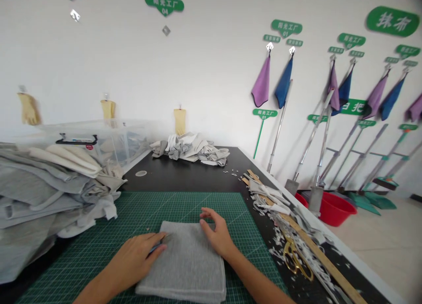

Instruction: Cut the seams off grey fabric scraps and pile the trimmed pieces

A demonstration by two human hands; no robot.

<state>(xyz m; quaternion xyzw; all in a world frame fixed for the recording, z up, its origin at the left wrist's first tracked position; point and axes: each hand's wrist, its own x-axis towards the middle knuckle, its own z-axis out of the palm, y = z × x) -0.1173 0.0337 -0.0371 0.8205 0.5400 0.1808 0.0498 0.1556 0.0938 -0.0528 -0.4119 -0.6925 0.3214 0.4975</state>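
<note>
A square stack of folded grey cloth (pixel 187 262) lies on the green cutting mat (pixel 141 207). My left hand (pixel 135 258) rests at the stack's left edge, closed around a slim blue tool (pixel 154 248). Most of that tool is hidden by the fingers, so its kind is unclear. At the upper right of the stack is my right hand (pixel 217 233), with fingers curved and apart and the thumb close to the cloth. Nothing shows in its grasp.
Left, a large heap of grey fabric (pixel 42 194) overlaps the mat, with a clear plastic bin (pixel 115 141) behind. Fabric scraps (pixel 191 148) lie at the table's far end. Along the right edge are gold-handled scissors (pixel 295 258), a wooden ruler (pixel 316 249) and white offcuts (pixel 270 196).
</note>
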